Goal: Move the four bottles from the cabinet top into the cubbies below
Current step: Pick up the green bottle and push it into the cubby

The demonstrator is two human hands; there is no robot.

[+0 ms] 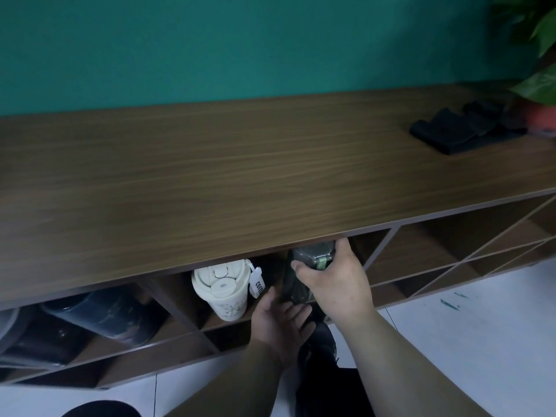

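My right hand [334,281] grips the lid end of a dark bottle [310,257] with a green clasp, held just inside a cubby under the wooden cabinet top [240,176]. My left hand [282,320] lies palm up with fingers apart under the bottle's lower end, at most touching it. In the same cubby, to the left, stands a cream tumbler [222,290] with a paper tag. Further left, a dark transparent bottle [111,314] leans in another cubby. At the far left edge a clear bottle [9,329] shows only in part.
A folded black cloth [457,130] lies on the cabinet top at the right, beside a potted plant [538,79]. Cubbies to the right [451,236] hold nothing visible. The white tiled floor [451,341] lies below. A teal wall stands behind the cabinet.
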